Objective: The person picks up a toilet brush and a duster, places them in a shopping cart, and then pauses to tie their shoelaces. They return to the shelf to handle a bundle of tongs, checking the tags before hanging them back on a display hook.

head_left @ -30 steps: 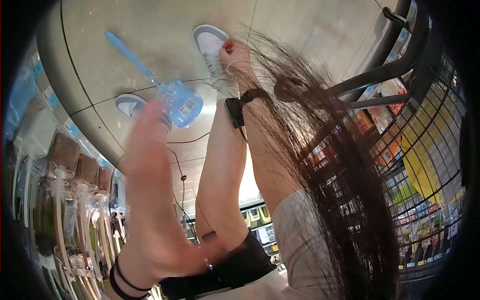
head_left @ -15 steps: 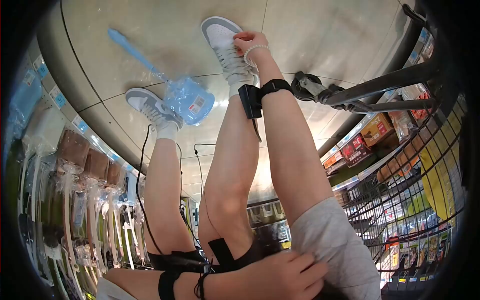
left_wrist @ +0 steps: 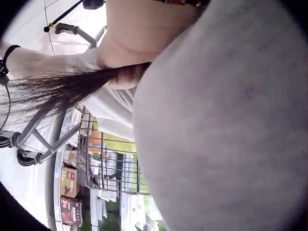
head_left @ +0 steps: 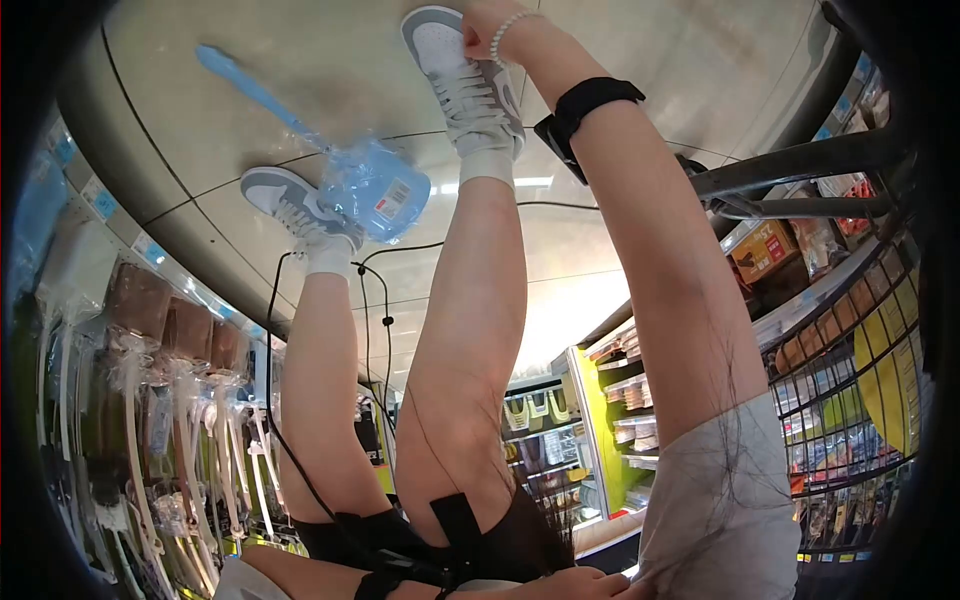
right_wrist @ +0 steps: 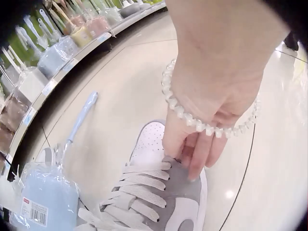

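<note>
In the right wrist view my right hand (right_wrist: 207, 115), wearing a beaded bracelet, rests its loosely bent fingers on the grey side of a white-and-grey shoe (right_wrist: 180, 192), beside the laces. The head view has this hand (head_left: 490, 30) at the same worn shoe (head_left: 465, 90). My left hand (head_left: 575, 583) is low at the lap, partly cut off by the frame. Dark hair (head_left: 553, 515) narrows toward it. In the left wrist view fingers (left_wrist: 126, 79) are curled at the gathered hair (left_wrist: 72, 89), partly hidden by it.
A wrapped blue long-handled scoop (head_left: 375, 190) lies on the floor by the other shoe (head_left: 290, 205). Shelves with wrapped goods (head_left: 170, 330) line the left. A wire shopping cart (head_left: 850, 370) stands at the right; black cables (head_left: 387, 320) hang near the legs.
The hair over the right side has drawn down toward the lap. My left hand has lowered from in front of the legs to the bottom edge. My right hand stays at the shoe.
</note>
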Tool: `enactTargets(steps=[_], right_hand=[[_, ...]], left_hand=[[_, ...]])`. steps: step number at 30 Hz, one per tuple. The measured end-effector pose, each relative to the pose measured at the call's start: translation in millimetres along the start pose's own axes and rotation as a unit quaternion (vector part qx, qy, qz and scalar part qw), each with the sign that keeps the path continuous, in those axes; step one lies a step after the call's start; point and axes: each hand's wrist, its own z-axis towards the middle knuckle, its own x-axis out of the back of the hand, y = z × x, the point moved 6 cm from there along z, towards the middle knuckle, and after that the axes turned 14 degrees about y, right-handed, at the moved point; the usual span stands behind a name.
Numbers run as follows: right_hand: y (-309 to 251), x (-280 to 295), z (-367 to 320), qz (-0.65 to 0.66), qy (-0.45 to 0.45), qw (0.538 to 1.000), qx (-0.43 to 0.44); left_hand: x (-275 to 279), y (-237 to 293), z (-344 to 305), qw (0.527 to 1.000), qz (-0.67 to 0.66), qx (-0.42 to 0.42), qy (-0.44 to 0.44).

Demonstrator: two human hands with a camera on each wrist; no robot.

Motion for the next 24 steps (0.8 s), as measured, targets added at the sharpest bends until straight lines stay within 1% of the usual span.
enactTargets(steps=[1,2,4,8,10,13,16,17,19,24], right_hand=[[-2,0,2,-0.015,0.005,0.999,0.029],[-2,-2,3,-0.015,0.004,0.999,0.030],[-8,5,1,-0.041,0.022,0.997,0.069],[-9,17,-8,-0.025,0.008,0.997,0.070],[-4,12,-7,0.003,0.039,0.995,0.087],[2,6,-5,0.027,0.047,0.994,0.094],[8,0,-1,0.004,0.042,0.994,0.101],[10,-2,1,0.004,0.041,0.994,0.101],[10,-4,-4,0.042,0.015,0.996,0.075],[-1,1,-8,0.035,0.009,0.998,0.049]], left_hand=[[0,-1,1,1.000,-0.006,-0.002,-0.001],[0,-1,1,1.000,-0.012,-0.002,-0.002],[1,0,2,1.000,-0.024,-0.002,-0.004],[4,3,4,1.000,-0.027,-0.006,-0.002],[5,3,4,1.000,-0.028,-0.002,0.001],[6,4,3,0.999,-0.036,0.002,0.005],[8,5,2,0.999,-0.037,-0.004,0.022],[8,5,2,0.999,-0.037,-0.005,0.027],[8,9,2,0.999,-0.040,-0.003,0.034],[12,11,0,0.998,-0.055,-0.004,0.033]])
